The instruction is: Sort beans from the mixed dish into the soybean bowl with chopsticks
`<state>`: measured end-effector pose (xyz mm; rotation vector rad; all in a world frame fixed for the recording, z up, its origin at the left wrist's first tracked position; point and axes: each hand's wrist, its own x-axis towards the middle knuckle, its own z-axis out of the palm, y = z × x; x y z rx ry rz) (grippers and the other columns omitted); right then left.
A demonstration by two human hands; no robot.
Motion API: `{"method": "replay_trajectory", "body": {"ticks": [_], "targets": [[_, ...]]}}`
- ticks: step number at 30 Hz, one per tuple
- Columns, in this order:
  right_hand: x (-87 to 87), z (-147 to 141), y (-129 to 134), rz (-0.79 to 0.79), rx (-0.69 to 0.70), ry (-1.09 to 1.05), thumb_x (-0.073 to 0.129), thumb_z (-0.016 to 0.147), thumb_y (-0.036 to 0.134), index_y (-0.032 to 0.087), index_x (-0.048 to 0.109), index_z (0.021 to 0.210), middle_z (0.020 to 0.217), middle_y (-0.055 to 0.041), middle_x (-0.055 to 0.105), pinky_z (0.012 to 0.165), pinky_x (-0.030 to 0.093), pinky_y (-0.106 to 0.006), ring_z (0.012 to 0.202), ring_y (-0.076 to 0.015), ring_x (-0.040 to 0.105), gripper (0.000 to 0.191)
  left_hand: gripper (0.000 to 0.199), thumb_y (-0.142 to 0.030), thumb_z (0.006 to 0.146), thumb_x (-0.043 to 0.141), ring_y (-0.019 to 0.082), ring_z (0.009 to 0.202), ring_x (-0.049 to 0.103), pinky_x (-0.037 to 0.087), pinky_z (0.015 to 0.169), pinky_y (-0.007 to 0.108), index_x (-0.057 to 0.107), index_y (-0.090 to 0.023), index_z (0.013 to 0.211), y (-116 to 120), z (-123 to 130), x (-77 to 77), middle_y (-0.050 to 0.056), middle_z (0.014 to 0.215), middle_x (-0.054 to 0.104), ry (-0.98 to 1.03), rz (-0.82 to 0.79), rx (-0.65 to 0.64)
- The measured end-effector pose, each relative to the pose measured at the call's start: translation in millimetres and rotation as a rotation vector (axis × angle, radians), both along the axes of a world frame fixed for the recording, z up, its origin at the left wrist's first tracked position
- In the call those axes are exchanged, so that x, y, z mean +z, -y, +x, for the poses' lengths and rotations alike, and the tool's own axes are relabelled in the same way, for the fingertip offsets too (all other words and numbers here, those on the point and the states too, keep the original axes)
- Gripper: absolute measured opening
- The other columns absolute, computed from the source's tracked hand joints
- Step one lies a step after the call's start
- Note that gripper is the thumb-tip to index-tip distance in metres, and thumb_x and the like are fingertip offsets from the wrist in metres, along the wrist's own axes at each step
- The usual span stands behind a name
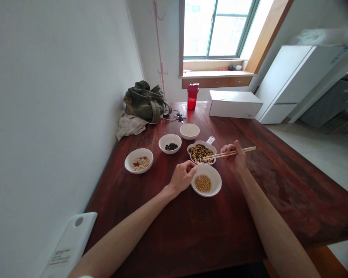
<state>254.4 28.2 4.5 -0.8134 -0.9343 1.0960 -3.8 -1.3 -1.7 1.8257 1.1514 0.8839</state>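
My right hand holds a pair of wooden chopsticks, whose tips reach into a handled, purple-rimmed dish of mixed yellow and dark beans. With its fingers closed, my left hand grips the left rim of a white bowl that contains yellow beans. Behind the left hand stands a white bowl with dark pieces in it. Farther left is a white bowl with pale and red pieces. Another white bowl, with nothing visible inside, sits behind the dish.
Toward the back of the dark red table are a green bag, a cloth, keys, a red bottle and a white box. A wall borders the left side; a white appliance is at the lower left.
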Motion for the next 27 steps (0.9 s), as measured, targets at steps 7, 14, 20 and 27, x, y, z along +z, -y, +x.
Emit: {"method": "replay_trajectory", "body": {"ticks": [7,14,20,27], "targets": [[6.6,-1.9,7.1,-0.085,0.167,0.072,0.038,0.093,0.078,0.025,0.057,0.051,0.052,-0.0062,0.055,0.058,0.047,-0.037,0.063,-0.0233,0.061,0.070,0.026,-0.034,0.093,0.057,0.014,0.065,0.058,0.040,0.060,0.023,0.075,-0.015,0.091,-0.5,-0.1,-0.4,0.003,0.078,0.073,-0.001,0.006,-0.006],[-13.0,-5.7,-4.9,-0.105,-0.046,0.147,0.045,0.090,0.078,0.023,0.066,0.060,0.058,-0.0042,0.061,0.047,0.033,-0.031,0.050,-0.0154,0.048,0.067,0.025,-0.033,0.093,0.057,0.014,0.065,0.059,0.041,0.061,0.024,0.075,-0.015,0.090,-0.4,-0.3,0.2,0.003,0.080,0.074,0.001,0.011,-0.009],[-18.8,-15.7,-3.9,-0.048,-0.082,0.386,0.035,0.096,0.077,0.022,0.068,0.062,0.060,-0.0040,0.064,0.058,0.041,-0.031,0.057,-0.0163,0.055,0.072,0.026,-0.034,0.093,0.057,0.013,0.062,0.057,0.040,0.058,0.023,0.075,-0.015,0.091,0.6,0.6,1.2,0.002,0.076,0.072,0.010,-0.009,-0.005],[-23.5,-18.9,-4.3,0.017,-0.132,0.506,0.038,0.096,0.076,0.023,0.070,0.065,0.065,-0.0036,0.067,0.069,0.048,-0.034,0.063,-0.0183,0.061,0.069,0.025,-0.033,0.092,0.057,0.013,0.063,0.058,0.041,0.058,0.023,0.075,-0.015,0.090,0.6,0.5,1.2,0.003,0.077,0.073,0.009,-0.005,-0.004]]}}
